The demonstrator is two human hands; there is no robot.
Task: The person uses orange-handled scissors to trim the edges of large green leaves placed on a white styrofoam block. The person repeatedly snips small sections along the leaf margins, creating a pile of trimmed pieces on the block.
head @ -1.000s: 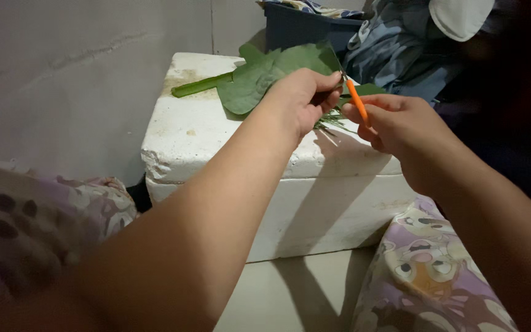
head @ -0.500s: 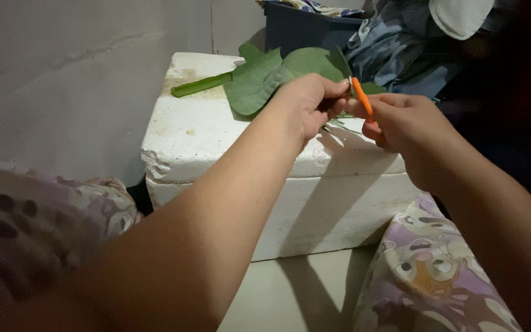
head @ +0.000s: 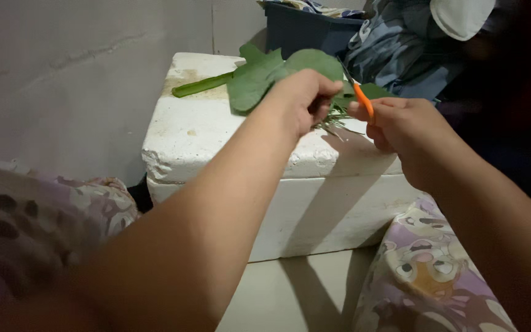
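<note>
hands (head: 305,98) shifted right, one orange knife (head: 362,100), leaves (head: 265,77)

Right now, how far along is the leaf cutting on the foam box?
Looks done: thin green shreds lie on the white foam box. In hand: the left hand pinches a leaf piece while the right hand holds an orange-handled cutter. Left: the large green leaves and a thick green stalk lie uncut.

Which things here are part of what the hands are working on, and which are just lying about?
In use:
- left hand pinching thin green strips
- right hand gripping an orange-handled cutter
- large green leaf and its stalk
- white foam box serving as the work surface

Lying about:
- dark blue bin
- bluish patterned cloth
</note>
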